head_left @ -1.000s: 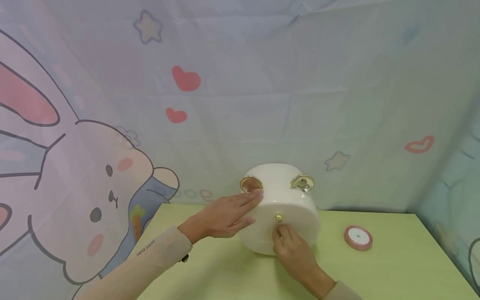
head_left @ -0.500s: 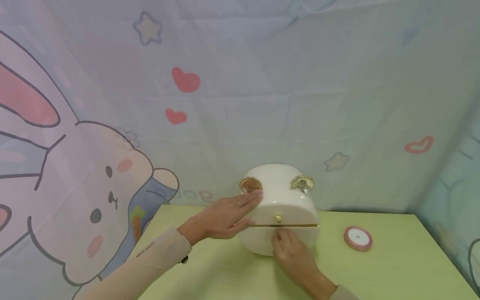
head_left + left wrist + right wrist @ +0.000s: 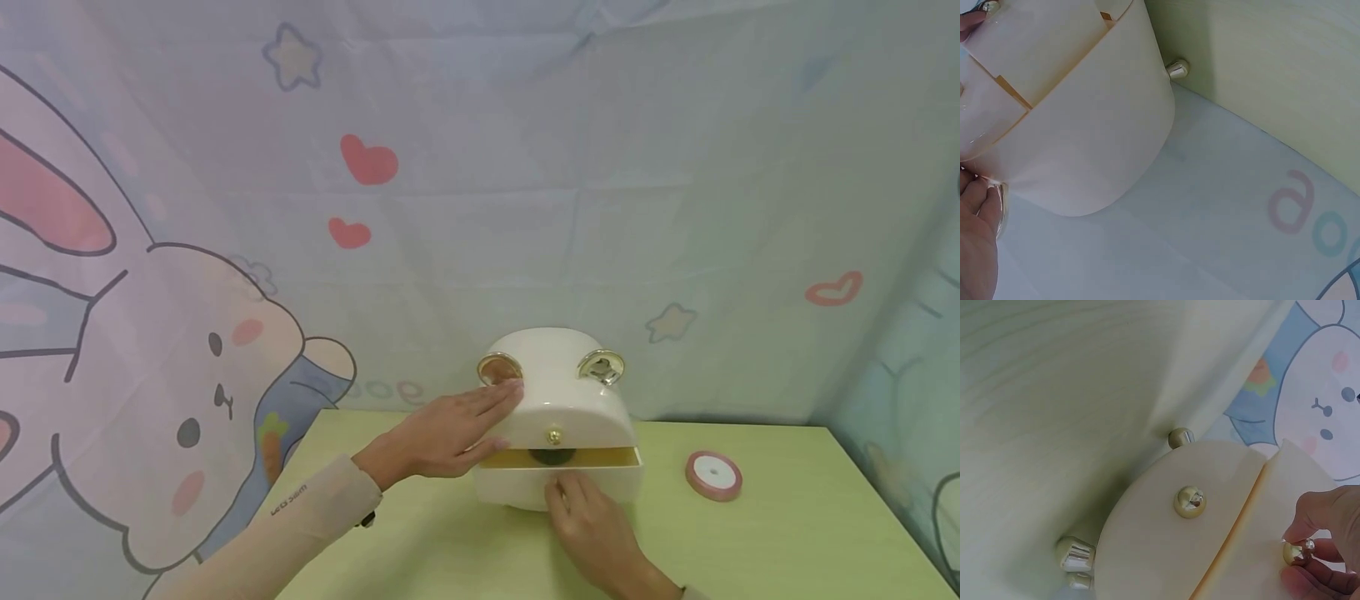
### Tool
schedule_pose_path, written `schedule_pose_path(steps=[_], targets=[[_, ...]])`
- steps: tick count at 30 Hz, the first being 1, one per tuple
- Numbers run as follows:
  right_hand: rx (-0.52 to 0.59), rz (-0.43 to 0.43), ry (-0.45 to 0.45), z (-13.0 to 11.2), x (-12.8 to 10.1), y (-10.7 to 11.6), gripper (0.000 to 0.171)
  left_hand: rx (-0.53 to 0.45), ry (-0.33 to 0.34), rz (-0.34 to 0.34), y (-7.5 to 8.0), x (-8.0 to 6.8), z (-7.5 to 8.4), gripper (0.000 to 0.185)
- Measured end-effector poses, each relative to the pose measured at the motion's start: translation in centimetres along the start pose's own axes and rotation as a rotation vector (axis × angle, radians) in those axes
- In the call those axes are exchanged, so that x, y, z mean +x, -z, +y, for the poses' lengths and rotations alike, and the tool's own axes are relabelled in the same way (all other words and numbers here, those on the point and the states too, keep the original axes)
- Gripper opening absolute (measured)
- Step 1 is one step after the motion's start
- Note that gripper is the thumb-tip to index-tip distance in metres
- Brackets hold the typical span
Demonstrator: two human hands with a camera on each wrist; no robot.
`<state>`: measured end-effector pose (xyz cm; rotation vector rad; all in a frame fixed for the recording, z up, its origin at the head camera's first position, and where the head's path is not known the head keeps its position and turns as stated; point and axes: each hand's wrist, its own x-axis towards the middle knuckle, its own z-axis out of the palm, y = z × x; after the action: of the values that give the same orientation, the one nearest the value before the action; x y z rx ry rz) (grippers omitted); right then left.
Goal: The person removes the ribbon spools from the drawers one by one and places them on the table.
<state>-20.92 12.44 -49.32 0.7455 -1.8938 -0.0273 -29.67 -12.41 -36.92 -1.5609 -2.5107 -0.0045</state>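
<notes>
A glossy white rounded box (image 3: 551,354) with gold trim stands on the table. Its middle drawer (image 3: 517,483) is pulled partway out, baring a yellowish inside and part of a dark round thing (image 3: 552,457). My right hand (image 3: 596,529) pinches that drawer's gold knob (image 3: 1296,553) between thumb and fingers. Fingers fairly straight, my left hand (image 3: 442,433) rests on the box's upper left, beside a gold ear-shaped ring (image 3: 499,367). Above the drawer shows the top tier's gold knob (image 3: 554,437); below it, in the right wrist view, is the bottom tier's knob (image 3: 1190,501).
A roll of pink ribbon (image 3: 714,476) on a white spool lies to the box's right on the pale green table (image 3: 780,533). Gold feet (image 3: 1075,553) hold the box up. Close behind hangs a printed cloth (image 3: 480,275) with a rabbit and hearts.
The middle drawer has gone from closed to partly out toward me, drawn by my right hand. The dark round thing inside has come into sight. My left hand has stayed in place.
</notes>
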Motion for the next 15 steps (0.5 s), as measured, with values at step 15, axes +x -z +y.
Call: schedule_pose_path(steps=[15], targets=[[0.046,0.032,0.037,-0.7,-0.9,1.5,0.036,0.013,-0.004,0.007,0.0,0.0,0.0,0.069]])
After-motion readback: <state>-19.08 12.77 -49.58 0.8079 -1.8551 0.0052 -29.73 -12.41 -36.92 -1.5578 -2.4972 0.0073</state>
